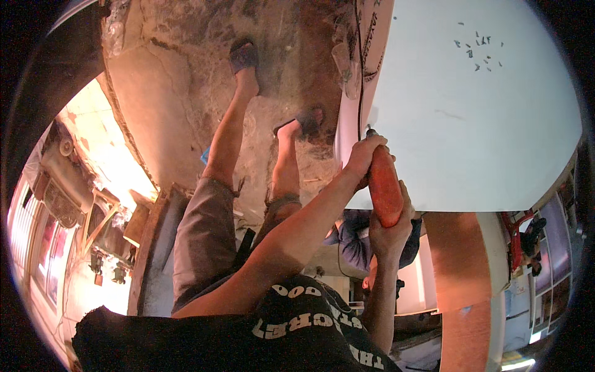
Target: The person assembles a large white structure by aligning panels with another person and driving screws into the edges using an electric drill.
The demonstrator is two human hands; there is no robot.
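Both my hands are closed around an orange-red power tool (385,192) with a long rounded body. My left hand (367,156) wraps its front end, just behind a dark nose. My right hand (394,230) grips it near the rear. The tool's nose points away from me, at the near left edge of a large white panel (458,149). Whether its tip touches the panel I cannot tell. Several small dark pieces (480,46), which look like screws, lie scattered on the panel's far part.
A dark cable (359,37) runs along the panel's left side, beside clear plastic wrap (344,62). Brown boards (462,266) stand at the near right. A person in a dark blue sleeve (354,242) is close by, partly hidden behind my arms. Stained concrete floor (186,93) lies left.
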